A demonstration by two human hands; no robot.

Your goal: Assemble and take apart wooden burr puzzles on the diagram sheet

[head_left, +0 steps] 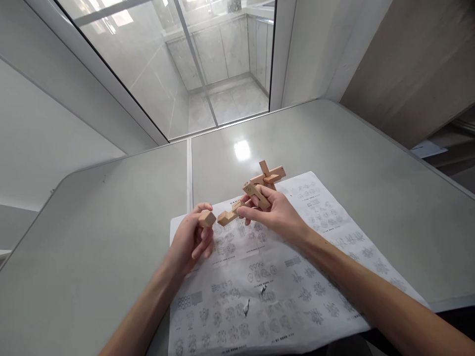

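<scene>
My left hand [193, 237] is closed around a wooden puzzle piece [207, 218], whose squared end points to the right. My right hand [272, 210] pinches a notched wooden puzzle piece [229, 215] between thumb and fingers, its free end close to the left hand's piece but apart from it. Another notched wooden bar [257, 196] rests against the fingers of the right hand; whether they grip it I cannot tell. Just beyond lies a cross-shaped group of wooden pieces [267, 176], partly hidden by the bar and the right hand.
A large printed sheet [260, 306] with rows of diagrams lies under both hands, torn in two spots near its lower middle. It rests on a pale glossy table [148, 178] with a seam. Behind the table stands a glass panel [222, 64]; a brown surface [404, 64] is at right.
</scene>
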